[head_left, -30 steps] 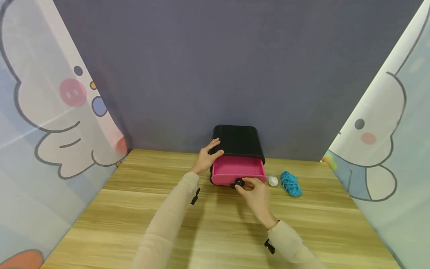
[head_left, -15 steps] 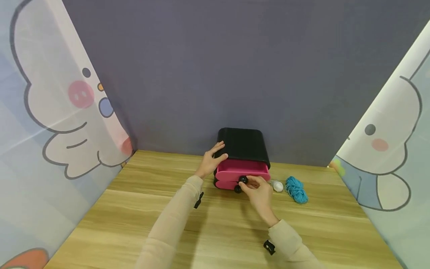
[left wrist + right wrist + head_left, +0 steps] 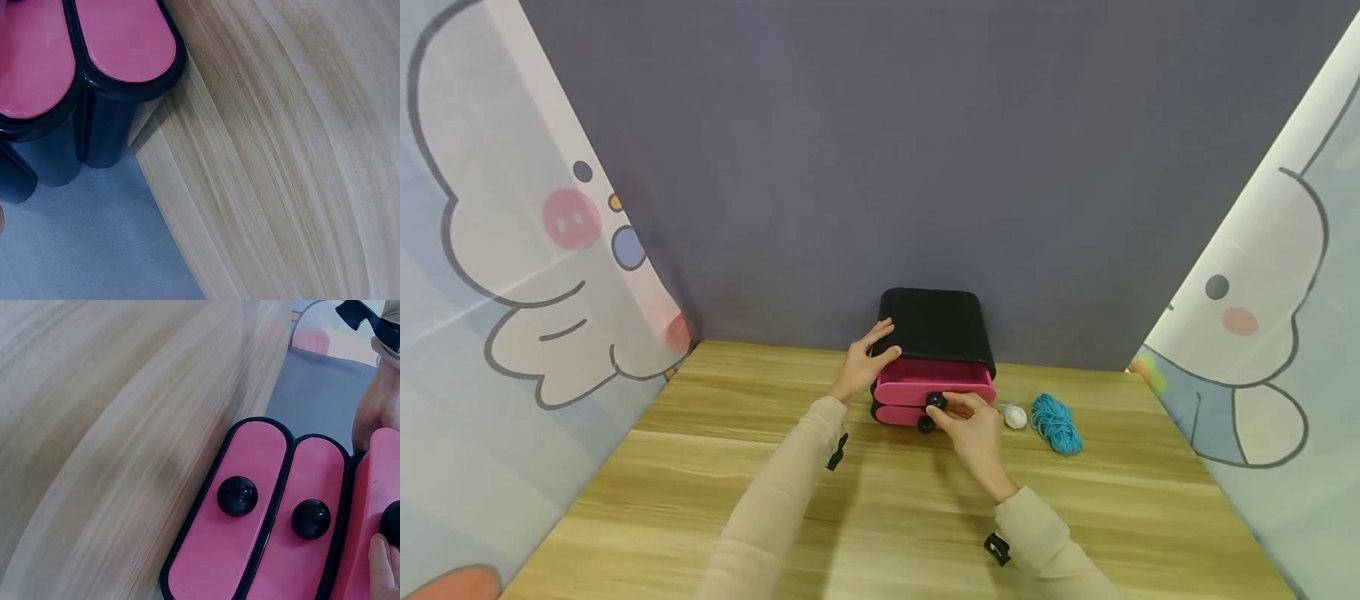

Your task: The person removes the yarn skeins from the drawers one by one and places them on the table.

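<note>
A small black drawer box (image 3: 932,325) with pink drawers stands against the dark backdrop. Its top pink drawer (image 3: 936,392) is pulled part way out, and the two drawers below sit flush in the right wrist view. My right hand (image 3: 973,433) pinches the round black knob (image 3: 936,401) of that top drawer between thumb and fingers. With fingers spread, my left hand (image 3: 859,367) rests on the box's left side and top edge. In the left wrist view, pink drawer fronts (image 3: 128,37) show, and almost all of the hand is out of frame.
Right of the box lie a small white round object (image 3: 1014,417) and a bundle of blue yarn (image 3: 1057,423) on the wooden table (image 3: 760,400). The dark backdrop (image 3: 880,167) rises directly behind the box, with cartoon-printed curtains at both sides.
The top drawer has slid further into the box, pushed by my right hand on its knob, so less of its inside shows. My left hand stays on the box.
</note>
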Available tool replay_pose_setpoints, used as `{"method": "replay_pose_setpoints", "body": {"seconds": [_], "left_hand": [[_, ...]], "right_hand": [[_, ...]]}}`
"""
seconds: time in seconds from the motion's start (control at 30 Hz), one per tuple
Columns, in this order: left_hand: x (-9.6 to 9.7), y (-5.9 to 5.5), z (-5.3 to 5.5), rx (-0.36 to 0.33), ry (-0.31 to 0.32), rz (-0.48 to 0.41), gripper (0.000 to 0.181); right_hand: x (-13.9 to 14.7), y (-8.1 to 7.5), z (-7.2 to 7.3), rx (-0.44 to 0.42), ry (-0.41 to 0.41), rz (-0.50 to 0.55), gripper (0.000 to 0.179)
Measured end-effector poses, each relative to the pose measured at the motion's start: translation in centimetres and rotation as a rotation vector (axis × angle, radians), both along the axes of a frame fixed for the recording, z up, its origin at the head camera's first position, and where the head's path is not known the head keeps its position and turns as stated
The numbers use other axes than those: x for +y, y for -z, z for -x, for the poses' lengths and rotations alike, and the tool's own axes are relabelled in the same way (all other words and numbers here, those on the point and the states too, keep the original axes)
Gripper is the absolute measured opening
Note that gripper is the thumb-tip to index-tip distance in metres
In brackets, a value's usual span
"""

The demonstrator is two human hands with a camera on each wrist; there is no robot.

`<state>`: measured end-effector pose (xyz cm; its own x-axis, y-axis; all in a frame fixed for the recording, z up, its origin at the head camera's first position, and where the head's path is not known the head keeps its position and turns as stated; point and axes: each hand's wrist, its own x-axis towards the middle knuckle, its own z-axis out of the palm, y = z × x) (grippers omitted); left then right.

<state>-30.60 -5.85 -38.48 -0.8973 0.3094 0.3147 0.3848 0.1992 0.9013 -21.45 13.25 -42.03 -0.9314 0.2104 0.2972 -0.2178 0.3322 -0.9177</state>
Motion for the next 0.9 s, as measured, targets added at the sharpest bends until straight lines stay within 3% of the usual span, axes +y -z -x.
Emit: {"method": "replay_pose_setpoints", "body": {"seconds": [0.33,0.57,0.67,0.8,0.9], "left_hand": [[-0.1,-0.1,0.0,-0.02,0.01,0.026,0.057],[0.4,2.3,1.9,-0.015,-0.009,0.0,0.056],[0.5,2.8,2.2,-0.006,-0.023,0.001,0.054],[0.2,2.8,2.0,-0.008,-0.016,-0.001,0.054],[-0.1,2.2,1.3,-0.032,0.007,-0.004,0.055]], "right_hand": [[-0.2,0.0,1.3,-0.006,0.031,0.045,0.036],[0.1,0.0,2.0,0.002,0.058,0.011,0.033],[0.0,0.0,2.2,-0.004,0.067,0.009,0.034],[-0.3,0.1,2.3,-0.03,0.071,0.026,0.034],[-0.7,0.1,2.5,-0.037,0.077,0.04,0.034]]}}
